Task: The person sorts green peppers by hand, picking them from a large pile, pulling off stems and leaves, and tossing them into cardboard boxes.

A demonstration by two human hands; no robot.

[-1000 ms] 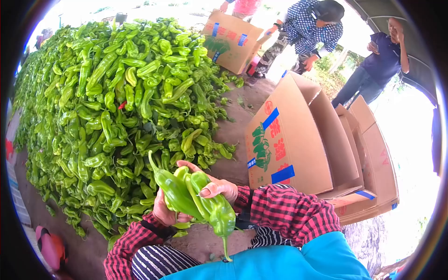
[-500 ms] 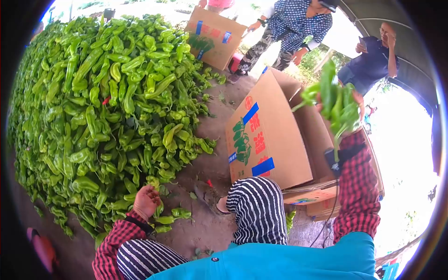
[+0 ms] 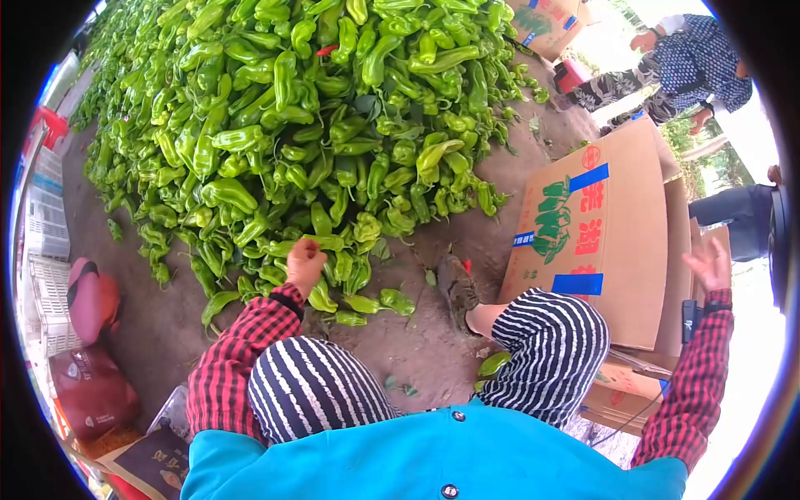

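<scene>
My left hand (image 3: pixel 306 265) is at the front edge of a big heap of green peppers (image 3: pixel 237 137), its fingers curled in at a green pepper (image 3: pixel 327 242). How firmly they hold it is partly hidden. On the right, my right hand (image 3: pixel 710 265) is raised beside the upright cardboard box (image 3: pixel 637 237), fingers apart and nothing in them. Printed peppers, red characters and blue tape mark the box's side. A few loose green peppers (image 3: pixel 397 302) lie on the ground close to my left hand.
My shoe (image 3: pixel 459 292) rests between heap and box. White crates (image 3: pixel 52 304), a dark red bag (image 3: pixel 90 392) and a pink-and-red object (image 3: pixel 90 302) stand at left. Another cardboard box (image 3: pixel 546 25) is at the back. A person in a patterned shirt (image 3: pixel 698 62) stands beyond.
My right hand held several green peppers over the box; now it is open without them. My left hand has moved forward to the heap's edge. The view has swung left.
</scene>
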